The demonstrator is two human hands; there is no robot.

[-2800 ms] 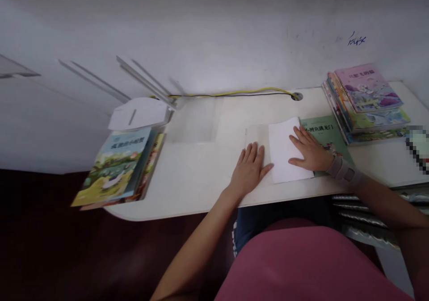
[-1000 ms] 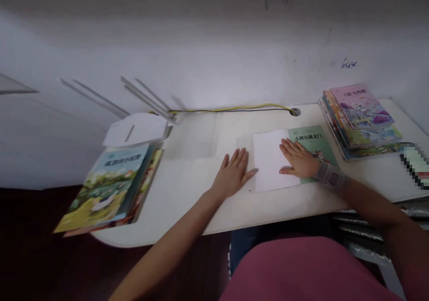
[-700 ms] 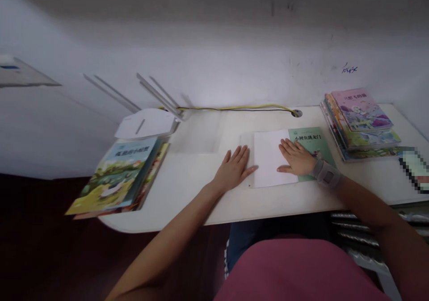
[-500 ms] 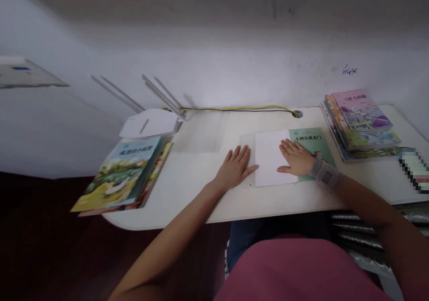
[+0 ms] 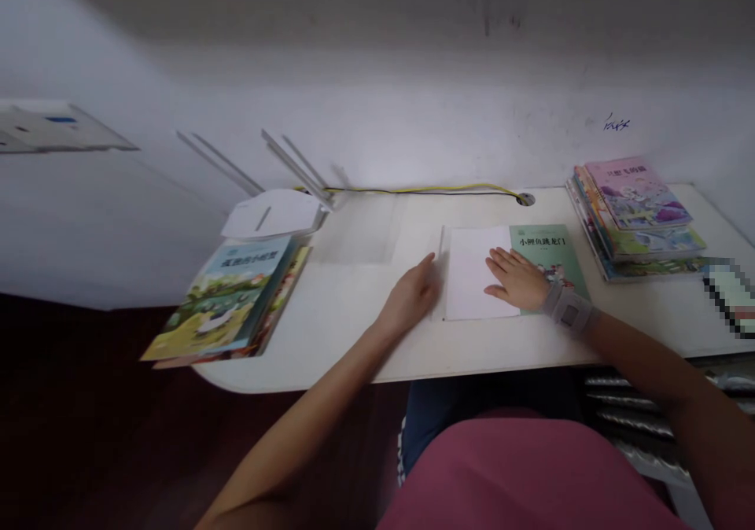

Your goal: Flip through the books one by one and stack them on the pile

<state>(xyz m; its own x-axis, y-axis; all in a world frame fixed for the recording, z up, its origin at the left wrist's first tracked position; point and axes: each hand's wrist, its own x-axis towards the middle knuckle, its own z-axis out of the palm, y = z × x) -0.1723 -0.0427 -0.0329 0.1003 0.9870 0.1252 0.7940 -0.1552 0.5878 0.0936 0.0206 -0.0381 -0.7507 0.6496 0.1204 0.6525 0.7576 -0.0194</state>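
Note:
A green book [image 5: 569,266] with Chinese characters on its cover lies on the white table [image 5: 354,333]. Over its left side is a white sheet [image 5: 469,274], which could be paper or a cover's inner face. Along that sheet's left edge stands a narrow strip of clear plastic film [image 5: 440,278], raised off the table. My left hand [image 5: 411,296] has its fingers curled closed at this film edge. Flat, with fingers spread, my right hand [image 5: 519,280] presses across the white sheet and the green book. A grey band is on its wrist.
Picture books [image 5: 227,298] lie at the left table end before a white router [image 5: 272,214]. Another clear sheet [image 5: 359,231] lies near the wall. At right are a book stack [image 5: 640,200] and a pixelated phone-like object [image 5: 728,298]. A yellow cable [image 5: 436,190] runs behind.
My left hand went from lying flat with fingers stretched to curled closed, and the film's left edge has come up off the table. My right hand stays flat. The view shifted slightly.

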